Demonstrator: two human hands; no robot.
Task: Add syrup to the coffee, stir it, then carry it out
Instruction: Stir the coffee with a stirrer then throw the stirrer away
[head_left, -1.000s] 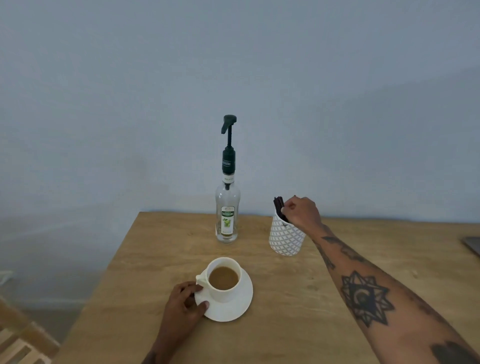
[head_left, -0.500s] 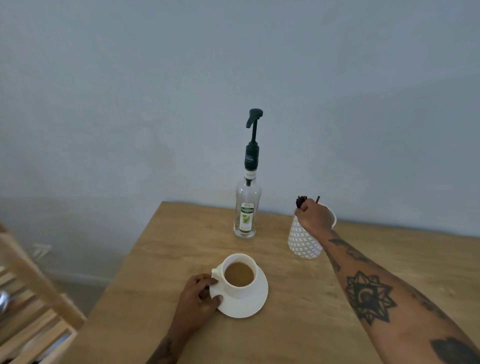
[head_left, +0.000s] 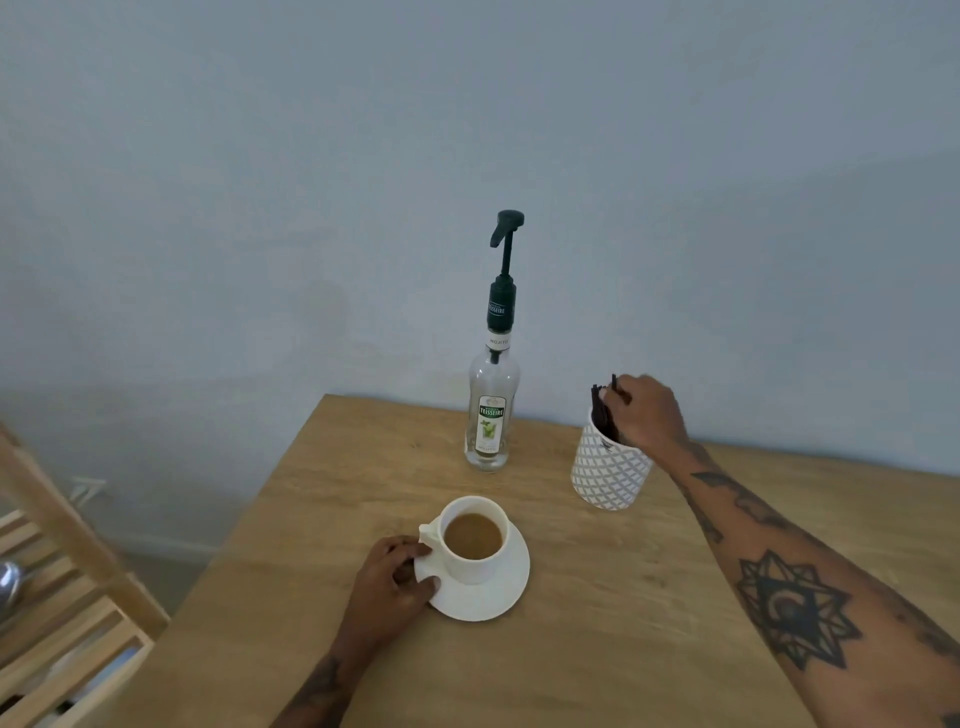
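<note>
A white cup of coffee (head_left: 472, 538) stands on a white saucer (head_left: 496, 597) near the table's front. My left hand (head_left: 392, 584) grips the saucer's left rim beside the cup handle. Behind them a clear syrup bottle (head_left: 491, 410) with a dark green pump stands upright. To its right is a white patterned holder (head_left: 608, 475) with several dark stirrers (head_left: 602, 408). My right hand (head_left: 647, 413) is over the holder's mouth, fingers pinched on one stirrer that sticks up above the others.
The wooden table (head_left: 597, 649) ends against a pale blue wall. A wooden slatted rack (head_left: 62, 623) stands on the floor at the lower left, past the table's left edge.
My view shifted left and back a little. My right hand stayed at the holder, its fingers closing on a stirrer and raising it slightly. My left hand has kept its hold on the saucer.
</note>
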